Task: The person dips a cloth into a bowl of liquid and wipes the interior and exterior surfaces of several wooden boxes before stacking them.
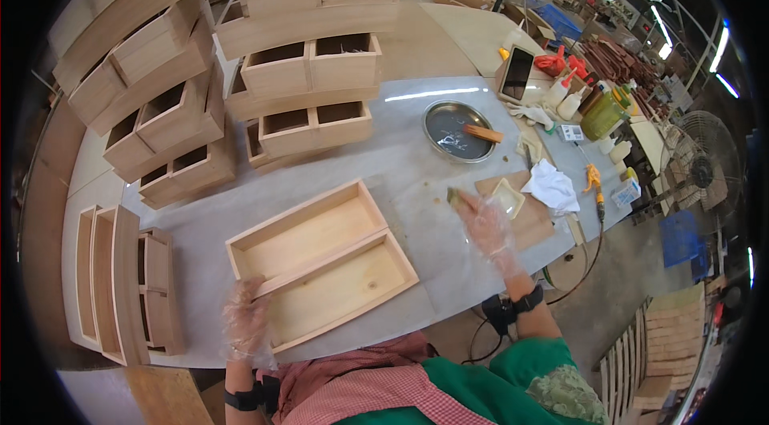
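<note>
A shallow, pale wooden box with a divider lies tilted across the table in front of me, its two long compartments facing up. My left hand, in a clear plastic glove, grips its near left end close to the divider. My right hand, gloved the same way, is in the air to the right of the box, apart from it. Its fingers pinch a small olive-brown pad, mostly hidden by the hand. Beyond sits a round metal pan of dark liquid, with a wooden-handled brush resting in it.
Similar wooden boxes stand in tall stacks at the back left, and more stand on edge at the left. To the right are a white cloth, a small dish on cardboard, squeeze bottles and an orange air gun.
</note>
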Motion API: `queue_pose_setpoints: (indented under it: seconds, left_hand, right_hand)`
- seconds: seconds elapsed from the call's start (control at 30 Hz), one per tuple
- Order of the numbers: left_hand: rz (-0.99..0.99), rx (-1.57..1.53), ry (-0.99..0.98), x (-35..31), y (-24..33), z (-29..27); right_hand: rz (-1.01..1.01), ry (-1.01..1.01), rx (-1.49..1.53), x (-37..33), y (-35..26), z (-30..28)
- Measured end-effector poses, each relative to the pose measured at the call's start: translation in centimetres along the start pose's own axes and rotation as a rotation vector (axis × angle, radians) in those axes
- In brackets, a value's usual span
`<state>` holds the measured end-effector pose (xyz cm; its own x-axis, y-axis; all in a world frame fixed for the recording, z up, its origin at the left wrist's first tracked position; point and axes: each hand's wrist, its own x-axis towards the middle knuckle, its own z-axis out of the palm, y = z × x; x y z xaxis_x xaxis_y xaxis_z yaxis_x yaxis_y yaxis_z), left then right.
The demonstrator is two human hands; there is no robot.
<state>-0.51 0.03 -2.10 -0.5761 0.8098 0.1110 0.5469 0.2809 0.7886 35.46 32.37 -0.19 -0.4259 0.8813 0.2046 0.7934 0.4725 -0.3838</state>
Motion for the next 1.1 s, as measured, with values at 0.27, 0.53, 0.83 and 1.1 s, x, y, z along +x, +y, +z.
queue_pose_setpoints:
  seconds: [0.27,0.53,0.83,1.1]
  left_hand:
    - [-0.052,0.012,0.007,-0.2,1.3,-0.3]
    - [-0.016,-0.051,0.026,-0.2,2.0,-0.3]
    - [0.088,0.112,-0.013,-0.1,1.2,-0.6]
    - [0.09,0.068,0.039,0.0,2.0,-0.4]
  right_hand:
    - [-0.117,0.079,-0.148,12.3,1.5,-2.0]
    - [-0.051,-0.102,-0.27,16.8,3.2,0.8]
    - [-0.114,-0.089,-0.291,16.8,5.0,0.8]
    - [-0.201,0.054,0.102,14.1,4.6,-1.0]
